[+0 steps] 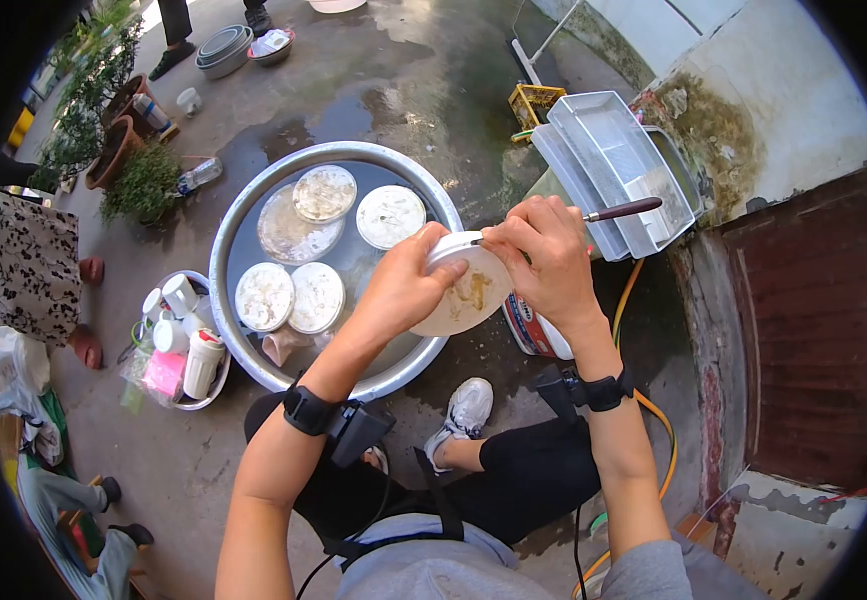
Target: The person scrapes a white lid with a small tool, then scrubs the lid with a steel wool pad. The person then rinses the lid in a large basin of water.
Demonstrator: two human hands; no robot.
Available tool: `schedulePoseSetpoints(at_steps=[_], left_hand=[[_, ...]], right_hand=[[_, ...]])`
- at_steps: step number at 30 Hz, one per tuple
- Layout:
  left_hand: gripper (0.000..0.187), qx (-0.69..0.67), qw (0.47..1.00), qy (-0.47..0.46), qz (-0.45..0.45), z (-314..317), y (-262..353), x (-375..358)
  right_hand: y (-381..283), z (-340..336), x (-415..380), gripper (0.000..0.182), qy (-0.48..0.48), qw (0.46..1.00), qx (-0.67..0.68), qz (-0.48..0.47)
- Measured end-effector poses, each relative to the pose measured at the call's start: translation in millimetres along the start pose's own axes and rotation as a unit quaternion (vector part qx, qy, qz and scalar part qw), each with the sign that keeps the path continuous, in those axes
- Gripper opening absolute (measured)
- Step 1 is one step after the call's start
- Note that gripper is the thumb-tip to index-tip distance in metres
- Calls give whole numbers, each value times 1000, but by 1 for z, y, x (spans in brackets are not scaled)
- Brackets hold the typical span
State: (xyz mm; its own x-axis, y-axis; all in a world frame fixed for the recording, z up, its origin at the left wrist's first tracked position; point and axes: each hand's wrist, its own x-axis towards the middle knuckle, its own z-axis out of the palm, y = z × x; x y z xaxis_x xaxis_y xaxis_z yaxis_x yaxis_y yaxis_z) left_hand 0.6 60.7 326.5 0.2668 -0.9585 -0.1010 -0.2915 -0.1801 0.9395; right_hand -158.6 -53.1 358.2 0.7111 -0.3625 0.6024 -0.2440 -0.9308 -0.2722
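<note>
My left hand grips a round, translucent plastic container with a white rim, held tilted above the right side of a metal basin. Yellowish-brown residue marks its face. My right hand is closed around a slim tool with a dark brown handle, pinched near its front end. The tool's tip is right at the white rim, close to my left fingers. Water stands in the large metal basin, where several round, stained white lids lie.
Left of the basin, a bowl holds white cups and a pink packet. Clear plastic bins stand at the right, near a red-and-white bucket and an orange hose. Potted plants and other people's legs are at the left.
</note>
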Motion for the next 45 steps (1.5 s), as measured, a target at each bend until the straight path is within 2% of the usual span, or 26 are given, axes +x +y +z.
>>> schedulePoseSetpoints(at_steps=[5, 13, 17, 26, 28, 33, 41, 45], left_hand=[[25, 17, 1000, 1, 8, 4, -2, -1], [25, 17, 1000, 2, 19, -1, 0, 0], [26, 6, 1000, -3, 25, 3, 4, 0], [36, -93, 996, -8, 8, 5, 1, 3], [36, -227, 973, -41, -3, 3, 8, 2], [32, -214, 975, -24, -49, -13, 25, -1], [30, -79, 995, 12, 54, -14, 18, 2], [31, -71, 997, 4, 28, -15, 21, 0]], right_hand=[[-10, 5, 1, 10, -8, 1000, 9, -20], [-1, 0, -1, 8, -1, 1000, -10, 12], [-6, 6, 1, 11, 0, 1000, 6, -12], [5, -2, -2, 13, 35, 998, -10, 48], [5, -6, -1, 13, 45, 998, -9, 53], [4, -13, 0, 13, 44, 998, 1, 50], [-8, -8, 3, 12, 27, 1000, -3, 4], [-7, -9, 4, 11, 33, 999, 7, 2]])
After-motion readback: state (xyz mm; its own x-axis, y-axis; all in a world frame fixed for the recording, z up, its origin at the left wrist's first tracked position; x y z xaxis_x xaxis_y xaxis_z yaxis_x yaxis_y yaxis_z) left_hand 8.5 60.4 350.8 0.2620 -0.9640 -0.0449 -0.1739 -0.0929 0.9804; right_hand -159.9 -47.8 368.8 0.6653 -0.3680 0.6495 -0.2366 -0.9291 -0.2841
